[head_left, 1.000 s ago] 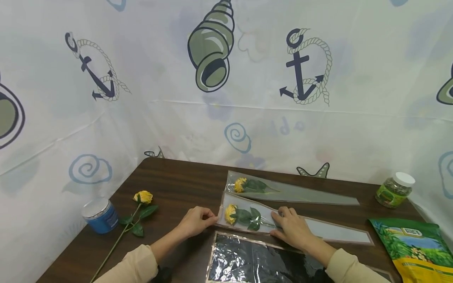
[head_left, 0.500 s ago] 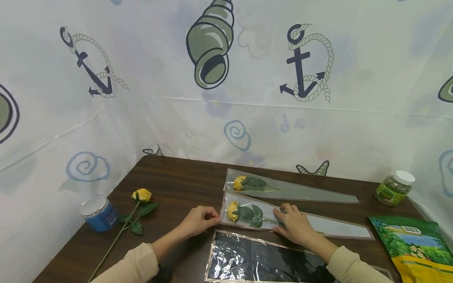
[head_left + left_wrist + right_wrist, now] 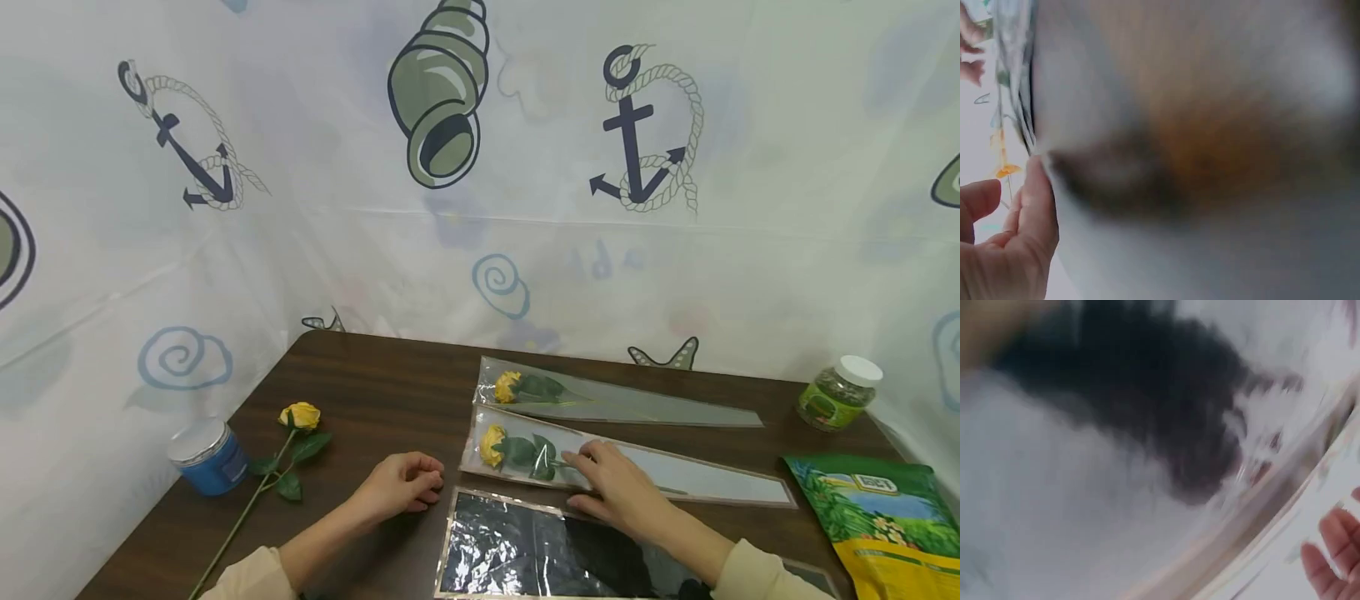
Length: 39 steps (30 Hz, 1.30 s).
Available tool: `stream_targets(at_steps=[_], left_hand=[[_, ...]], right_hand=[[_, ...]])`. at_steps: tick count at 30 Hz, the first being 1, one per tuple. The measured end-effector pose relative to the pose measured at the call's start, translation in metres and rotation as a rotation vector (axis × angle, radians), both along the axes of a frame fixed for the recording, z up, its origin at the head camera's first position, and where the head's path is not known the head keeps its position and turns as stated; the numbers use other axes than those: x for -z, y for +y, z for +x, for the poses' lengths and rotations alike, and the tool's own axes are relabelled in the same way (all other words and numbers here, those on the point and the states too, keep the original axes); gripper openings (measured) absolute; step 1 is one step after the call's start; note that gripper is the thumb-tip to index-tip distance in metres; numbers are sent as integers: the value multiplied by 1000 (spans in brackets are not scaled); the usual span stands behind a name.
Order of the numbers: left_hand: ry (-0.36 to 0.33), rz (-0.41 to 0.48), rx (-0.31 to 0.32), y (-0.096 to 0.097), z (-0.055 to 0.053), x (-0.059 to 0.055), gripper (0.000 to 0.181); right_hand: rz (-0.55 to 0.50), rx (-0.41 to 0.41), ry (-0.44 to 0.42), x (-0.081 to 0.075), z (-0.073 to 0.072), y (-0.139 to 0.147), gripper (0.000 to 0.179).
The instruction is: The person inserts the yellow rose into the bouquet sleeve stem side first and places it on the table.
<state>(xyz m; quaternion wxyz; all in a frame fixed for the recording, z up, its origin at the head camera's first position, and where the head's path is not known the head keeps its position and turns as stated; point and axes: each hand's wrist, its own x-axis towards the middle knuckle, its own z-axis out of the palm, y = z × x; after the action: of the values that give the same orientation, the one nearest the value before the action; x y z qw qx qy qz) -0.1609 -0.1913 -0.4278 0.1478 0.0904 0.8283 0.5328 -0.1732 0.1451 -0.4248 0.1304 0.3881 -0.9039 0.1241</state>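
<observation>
My left hand [image 3: 401, 487] hovers low over the table, a little apart from the left end of a clear, pale-backed flower sleeve [image 3: 720, 482]. Its fingers are loosely curled; in the left wrist view the thumb stands apart from the index finger, with nothing held between them. Inside that sleeve lies a yellow rose [image 3: 492, 446] with green leaves, its bloom to the left. My right hand [image 3: 622, 496] rests on the sleeve over the rose's stem, fingers fairly straight. The right wrist view shows only some fingertips [image 3: 1339, 540], partly cut off by the frame.
Behind lies another sleeved yellow rose [image 3: 507, 387]. A black sleeve [image 3: 517, 550] with a light border lies in front. At left are a loose rose [image 3: 300, 415] and a blue jar [image 3: 212, 462]; at right, a white-lidded jar [image 3: 838, 396] and a green-yellow pouch [image 3: 877, 525].
My left hand has let go of the sleeve's left corner and drawn back to the lower left. The right hand has stayed on the sleeve, with its fingers shifted slightly left.
</observation>
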Motion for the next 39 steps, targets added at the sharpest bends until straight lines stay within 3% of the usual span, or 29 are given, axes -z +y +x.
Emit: stream_targets(at_steps=[3,6,10,15,18,22,24,28,31,34,39], left_hand=[[-205,138,3,-9,13,-8,38],[-306,220,36,-10,21,-14,46],[-366,265,72,-6,28,-18,52],[-407,210,83,4,32,-16,63],[-382,172,86,10,35,-12,66],[-305,186,80,18,38,-7,36],[-266,199,65,22,38,-4,21],[-200,171,27,30,38,-1,19],[-170,156,15,38,37,0,24],[-160,170,18,45,36,-1,26],[-119,153,23,54,35,-3,25]], right_hand=[[7,-140,-11,-4,13,-1,53],[75,-166,-30,-5,22,1,60],[118,-150,7,-2,23,1,64],[103,-170,49,5,22,-2,62],[97,-181,48,9,23,-3,61],[75,-180,36,11,25,-5,60],[34,-166,-13,11,26,-7,56],[-170,-115,-219,4,27,-22,41],[-365,-90,-320,-1,27,-41,33],[-462,-57,-314,-4,27,-61,34],[-455,32,-248,-4,29,-81,25]])
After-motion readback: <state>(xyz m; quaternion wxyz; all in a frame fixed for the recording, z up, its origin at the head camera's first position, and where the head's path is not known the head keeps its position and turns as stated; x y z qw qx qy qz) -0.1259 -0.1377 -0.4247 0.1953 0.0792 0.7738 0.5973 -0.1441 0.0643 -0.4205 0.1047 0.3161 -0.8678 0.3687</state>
